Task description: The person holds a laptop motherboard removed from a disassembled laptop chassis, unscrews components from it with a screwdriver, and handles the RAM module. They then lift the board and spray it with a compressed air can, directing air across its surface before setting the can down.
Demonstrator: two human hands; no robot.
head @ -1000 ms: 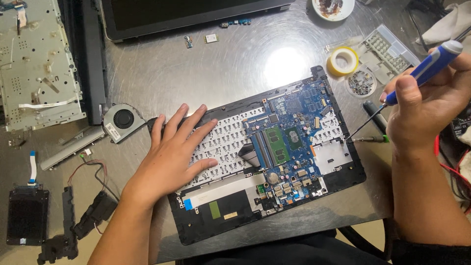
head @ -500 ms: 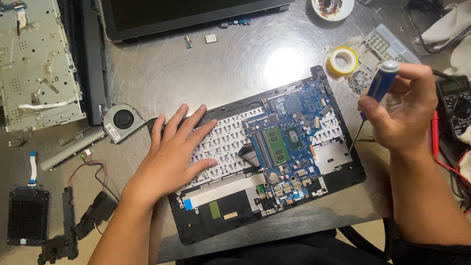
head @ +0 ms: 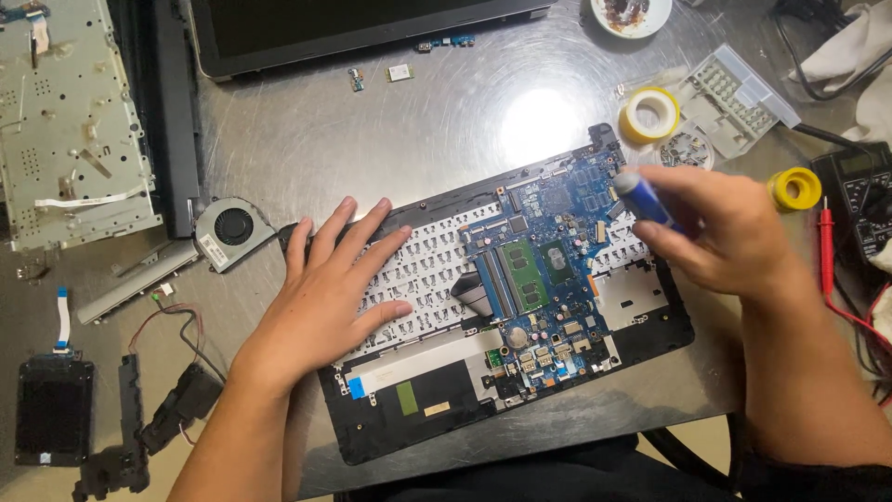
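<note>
- Opened laptop base: black plastic shell lying flat on the worktop, tilted with its right end farther from the person; both hands rest over it.
- Left hand: flat, fingers spread, palm down on the pale metal backing of the keyboard, at the left half of the base; grips nothing.
- Right hand: closed around a screwdriver with a blue handle and grey cap, held over the right half of the base; the tip is hidden beneath the hand.
- Circuit board: blue, densely populated, between the two hands; carries a green memory stick and a round silver coin cell.
- Worktop: brushed grey metal, glossy, with a bright lamp reflection beyond the base.
- Cooling fan: round, black blades in a metal housing, loose, just left of the left hand.
- Tape roll: yellow, ring-shaped, beyond the right hand; a second yellow roll lies to its right.
- Multimeter: dark casing at the right edge, with a red probe beside it.
- Speaker pair: black, with thin red and black wires, near left.
</note>
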